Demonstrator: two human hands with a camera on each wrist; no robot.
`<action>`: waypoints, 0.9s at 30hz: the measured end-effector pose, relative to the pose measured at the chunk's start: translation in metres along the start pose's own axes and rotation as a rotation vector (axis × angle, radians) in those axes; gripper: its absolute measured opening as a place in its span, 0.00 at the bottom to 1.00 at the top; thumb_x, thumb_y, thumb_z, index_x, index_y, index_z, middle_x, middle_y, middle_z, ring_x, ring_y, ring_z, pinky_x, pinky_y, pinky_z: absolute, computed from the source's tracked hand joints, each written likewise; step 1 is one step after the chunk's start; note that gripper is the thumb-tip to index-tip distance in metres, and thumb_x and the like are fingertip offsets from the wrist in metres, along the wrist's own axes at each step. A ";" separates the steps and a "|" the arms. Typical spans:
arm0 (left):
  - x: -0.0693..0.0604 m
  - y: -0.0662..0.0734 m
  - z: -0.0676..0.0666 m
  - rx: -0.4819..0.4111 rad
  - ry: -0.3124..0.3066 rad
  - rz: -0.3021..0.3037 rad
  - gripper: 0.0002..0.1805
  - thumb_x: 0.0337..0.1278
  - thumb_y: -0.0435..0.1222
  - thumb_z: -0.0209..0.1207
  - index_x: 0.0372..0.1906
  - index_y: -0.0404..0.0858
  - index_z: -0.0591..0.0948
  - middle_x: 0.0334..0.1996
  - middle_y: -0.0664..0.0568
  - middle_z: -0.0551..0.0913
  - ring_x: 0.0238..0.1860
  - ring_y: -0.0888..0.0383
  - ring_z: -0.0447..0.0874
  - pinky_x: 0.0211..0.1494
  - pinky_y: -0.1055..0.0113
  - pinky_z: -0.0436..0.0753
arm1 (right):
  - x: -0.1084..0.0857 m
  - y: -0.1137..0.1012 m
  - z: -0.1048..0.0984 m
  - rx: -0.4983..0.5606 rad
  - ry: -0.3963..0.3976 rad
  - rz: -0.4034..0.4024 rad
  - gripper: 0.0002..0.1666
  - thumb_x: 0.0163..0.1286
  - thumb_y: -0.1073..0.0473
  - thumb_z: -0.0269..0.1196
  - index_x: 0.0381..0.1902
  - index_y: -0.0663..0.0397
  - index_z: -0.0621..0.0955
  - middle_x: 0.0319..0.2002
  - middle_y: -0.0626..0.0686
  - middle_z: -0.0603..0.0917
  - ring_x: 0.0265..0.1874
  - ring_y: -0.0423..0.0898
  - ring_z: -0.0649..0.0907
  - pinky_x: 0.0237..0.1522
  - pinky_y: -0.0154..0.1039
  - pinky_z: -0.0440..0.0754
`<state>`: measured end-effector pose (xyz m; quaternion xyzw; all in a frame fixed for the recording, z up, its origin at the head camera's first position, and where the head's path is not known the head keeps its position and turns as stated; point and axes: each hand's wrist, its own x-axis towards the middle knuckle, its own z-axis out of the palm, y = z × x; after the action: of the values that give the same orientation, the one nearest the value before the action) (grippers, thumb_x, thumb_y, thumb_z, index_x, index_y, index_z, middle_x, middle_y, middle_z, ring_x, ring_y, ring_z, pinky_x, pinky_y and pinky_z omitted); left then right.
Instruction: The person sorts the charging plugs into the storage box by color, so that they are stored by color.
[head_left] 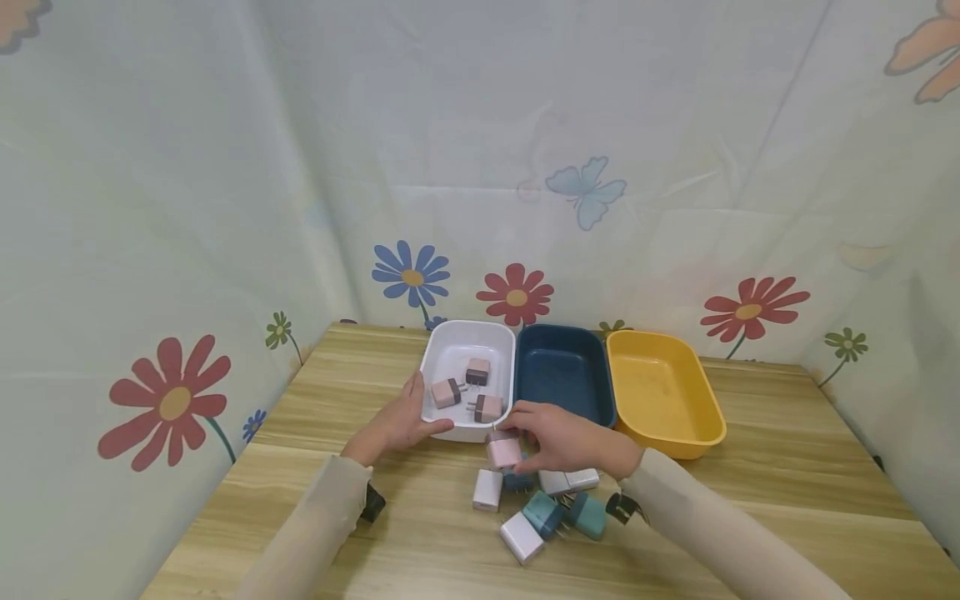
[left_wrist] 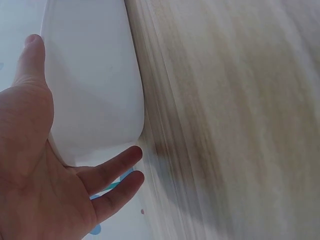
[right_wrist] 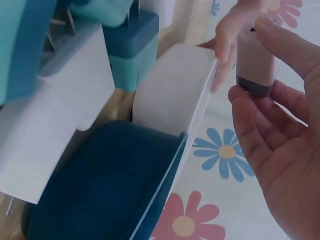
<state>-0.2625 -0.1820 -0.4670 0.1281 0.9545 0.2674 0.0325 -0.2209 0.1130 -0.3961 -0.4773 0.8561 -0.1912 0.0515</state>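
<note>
In the head view the right hand [head_left: 566, 437] pinches a pink charger [head_left: 504, 450] just in front of the white bin [head_left: 468, 434]. The right wrist view shows that charger [right_wrist: 255, 60] between thumb and fingers of the right hand [right_wrist: 285, 130], its dark end toward the fingers. Inside the white bin lie several pink-and-dark chargers, one of them [head_left: 445, 392] at the left. The left hand [head_left: 393, 423] rests against the bin's left front corner; in the left wrist view the left hand [left_wrist: 45, 175] touches the bin's wall [left_wrist: 95, 80] with fingers extended.
A dark blue bin [head_left: 564, 375] and a yellow bin [head_left: 663, 392] stand to the right of the white one. Near the front, white chargers [head_left: 521, 537] and teal ones [head_left: 588, 515] lie loose on the wooden table [head_left: 427, 550]. A patterned curtain [head_left: 465, 150] hangs behind.
</note>
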 end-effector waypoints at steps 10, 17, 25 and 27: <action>0.000 -0.003 -0.002 0.025 -0.024 0.006 0.64 0.50 0.62 0.60 0.72 0.27 0.35 0.72 0.32 0.42 0.68 0.37 0.55 0.66 0.49 0.61 | 0.012 0.011 -0.008 0.032 0.041 0.094 0.33 0.56 0.47 0.71 0.58 0.51 0.76 0.47 0.45 0.75 0.42 0.49 0.78 0.42 0.33 0.79; 0.000 -0.003 -0.003 -0.007 -0.030 0.004 0.64 0.50 0.61 0.60 0.72 0.27 0.35 0.72 0.32 0.43 0.67 0.38 0.56 0.66 0.49 0.61 | 0.024 0.021 -0.011 0.023 0.066 0.148 0.33 0.55 0.46 0.71 0.57 0.51 0.77 0.47 0.45 0.76 0.40 0.43 0.76 0.40 0.28 0.78; 0.001 -0.005 -0.001 -0.031 -0.036 0.012 0.63 0.52 0.58 0.61 0.71 0.26 0.34 0.72 0.31 0.41 0.69 0.37 0.52 0.67 0.49 0.58 | 0.040 0.031 -0.011 0.073 0.075 0.211 0.33 0.54 0.48 0.72 0.57 0.52 0.77 0.49 0.47 0.77 0.45 0.50 0.78 0.41 0.29 0.78; 0.001 -0.005 -0.002 -0.044 -0.038 0.009 0.62 0.53 0.56 0.62 0.71 0.26 0.34 0.72 0.30 0.40 0.69 0.37 0.51 0.68 0.48 0.58 | 0.043 0.033 -0.010 0.081 0.073 0.220 0.33 0.55 0.48 0.72 0.57 0.52 0.77 0.49 0.47 0.77 0.45 0.51 0.78 0.42 0.30 0.78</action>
<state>-0.2647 -0.1863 -0.4681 0.1367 0.9469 0.2862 0.0522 -0.2729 0.0951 -0.3948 -0.3709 0.8961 -0.2363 0.0604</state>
